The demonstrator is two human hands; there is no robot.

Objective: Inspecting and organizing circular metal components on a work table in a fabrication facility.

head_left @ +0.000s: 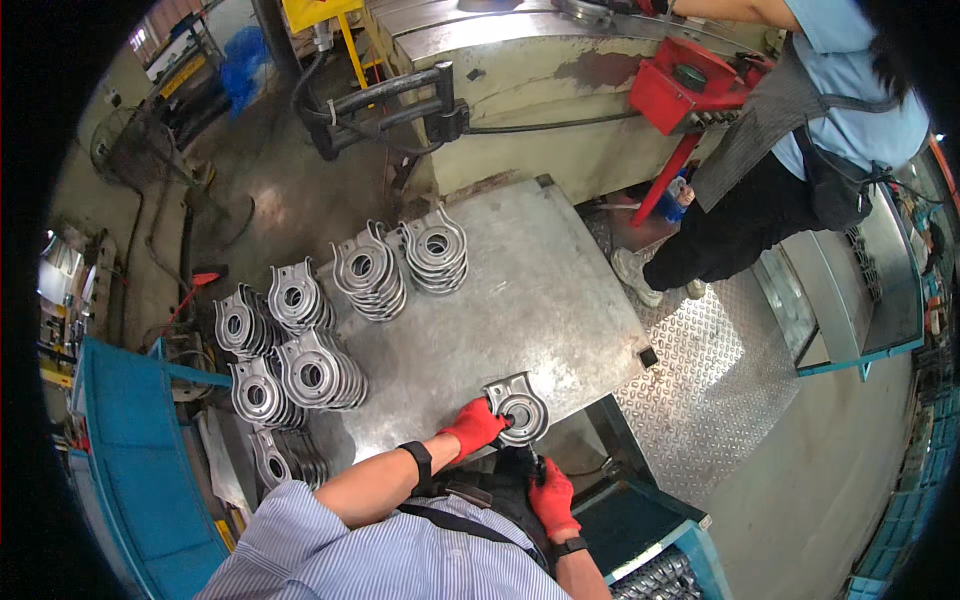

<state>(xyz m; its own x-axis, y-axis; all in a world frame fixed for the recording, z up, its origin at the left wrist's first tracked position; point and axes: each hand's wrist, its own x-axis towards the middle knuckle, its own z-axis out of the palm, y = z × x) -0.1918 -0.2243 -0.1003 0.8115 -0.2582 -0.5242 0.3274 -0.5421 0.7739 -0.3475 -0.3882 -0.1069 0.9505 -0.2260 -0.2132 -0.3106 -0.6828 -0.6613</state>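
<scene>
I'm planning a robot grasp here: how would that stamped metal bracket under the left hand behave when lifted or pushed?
The metal bracket looks like rigid pressed steel, so likely stiff and heavy for its size. Lying flat on the steel table, it should slide, not roll. The gloved left hand suggests sharp or oily edges.

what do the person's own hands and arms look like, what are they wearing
Both the left hand and the right hand wear red gloves. Each wrist carries a dark band: a broad black one on the left wrist and a watch-like one on the right wrist. The forearms are bare below short sleeves of a light blue striped shirt.
</scene>
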